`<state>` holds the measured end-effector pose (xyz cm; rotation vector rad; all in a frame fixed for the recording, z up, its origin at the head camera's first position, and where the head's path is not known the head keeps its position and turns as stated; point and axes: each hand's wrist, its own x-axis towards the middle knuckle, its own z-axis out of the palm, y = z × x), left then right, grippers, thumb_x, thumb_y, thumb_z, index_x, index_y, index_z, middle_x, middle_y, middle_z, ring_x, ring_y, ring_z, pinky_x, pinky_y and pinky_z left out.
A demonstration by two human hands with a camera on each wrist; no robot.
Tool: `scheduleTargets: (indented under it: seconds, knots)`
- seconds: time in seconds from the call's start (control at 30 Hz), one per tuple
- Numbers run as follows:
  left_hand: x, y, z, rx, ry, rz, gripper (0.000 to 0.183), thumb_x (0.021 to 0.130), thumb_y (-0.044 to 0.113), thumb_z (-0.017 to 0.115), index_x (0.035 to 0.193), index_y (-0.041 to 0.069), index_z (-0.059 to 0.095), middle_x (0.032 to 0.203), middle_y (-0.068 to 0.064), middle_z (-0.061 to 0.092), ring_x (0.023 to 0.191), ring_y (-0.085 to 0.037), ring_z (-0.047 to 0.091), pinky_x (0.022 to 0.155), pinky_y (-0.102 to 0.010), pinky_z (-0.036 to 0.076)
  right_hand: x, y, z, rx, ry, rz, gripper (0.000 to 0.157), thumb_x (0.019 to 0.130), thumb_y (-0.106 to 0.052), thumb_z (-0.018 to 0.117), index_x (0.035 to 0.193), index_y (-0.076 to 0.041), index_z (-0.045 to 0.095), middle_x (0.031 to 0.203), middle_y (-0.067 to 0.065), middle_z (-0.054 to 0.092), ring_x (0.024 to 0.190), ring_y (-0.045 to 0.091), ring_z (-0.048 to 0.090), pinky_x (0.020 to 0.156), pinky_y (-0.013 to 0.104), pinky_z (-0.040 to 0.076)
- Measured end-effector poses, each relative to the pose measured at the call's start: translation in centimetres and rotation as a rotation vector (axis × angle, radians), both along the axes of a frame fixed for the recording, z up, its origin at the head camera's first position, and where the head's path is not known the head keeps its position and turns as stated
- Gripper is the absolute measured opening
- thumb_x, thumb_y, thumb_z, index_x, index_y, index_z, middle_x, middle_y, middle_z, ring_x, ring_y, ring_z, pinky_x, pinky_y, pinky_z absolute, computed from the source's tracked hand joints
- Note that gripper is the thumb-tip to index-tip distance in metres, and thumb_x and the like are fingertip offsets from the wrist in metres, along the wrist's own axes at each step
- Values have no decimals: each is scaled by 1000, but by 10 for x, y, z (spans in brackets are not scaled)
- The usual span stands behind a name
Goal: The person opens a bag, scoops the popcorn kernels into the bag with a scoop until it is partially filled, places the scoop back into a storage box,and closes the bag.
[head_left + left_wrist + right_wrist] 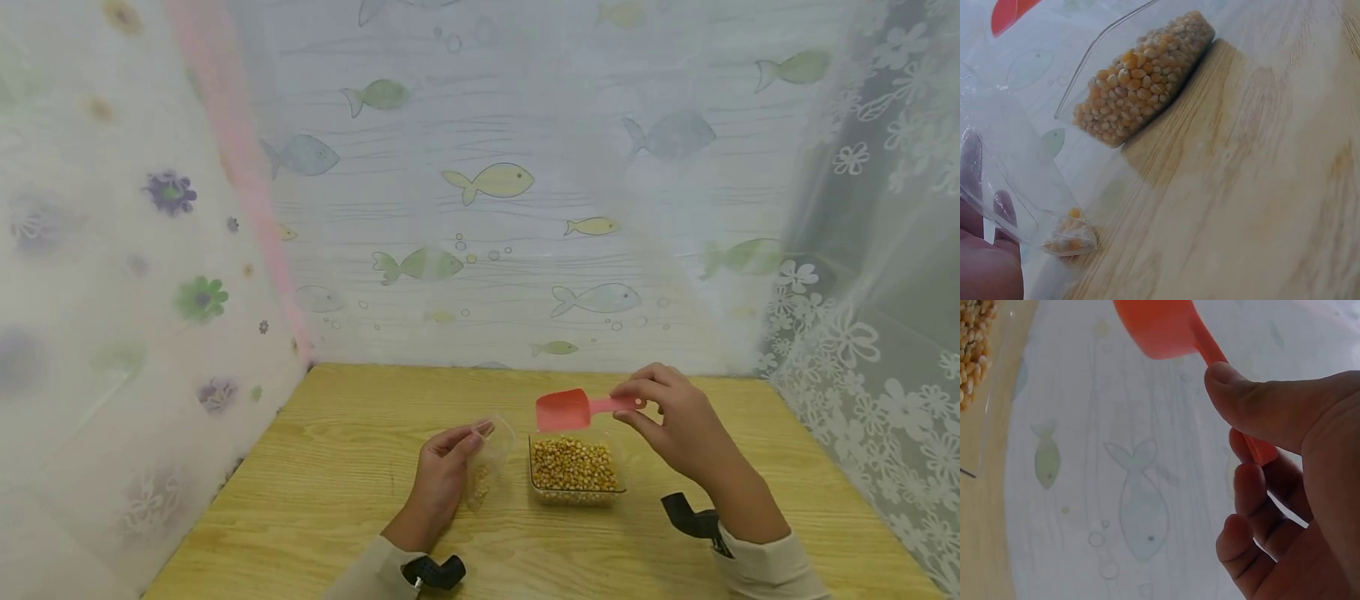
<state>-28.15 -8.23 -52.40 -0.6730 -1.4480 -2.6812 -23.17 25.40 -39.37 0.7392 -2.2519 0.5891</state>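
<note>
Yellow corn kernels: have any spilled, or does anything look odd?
Nothing stands out. The yellow corn kernels lie inside the clear rectangular container and clear plastic bag; I see none loose on the yellow wood-grain table.

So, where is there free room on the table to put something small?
The table is bare between the left hand and left curtain, and between the right hand and right curtain. Crowded: around the corn container, with the plastic bag beside it, scoop above.

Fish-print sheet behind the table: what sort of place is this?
Perhaps a small screened-off workspace, though what lies beyond is unclear: a wood-grain table, with the fish-print sheet behind it and flower-patterned sheets at both sides.
</note>
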Motion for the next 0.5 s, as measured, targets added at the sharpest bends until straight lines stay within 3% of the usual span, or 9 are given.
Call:
scheduleTargets:
  seconds: [0.5]
  knots:
    - [-3,-1,-4,7,38,-19,31,102,-6,57,112,11,81,121,-6,77,122,-21,69,109,-28,49,-5,25,-14,-35,-301,51,21,83,-13,87,98,-22,77,88,-12,61,78,4,53,62,24,42]
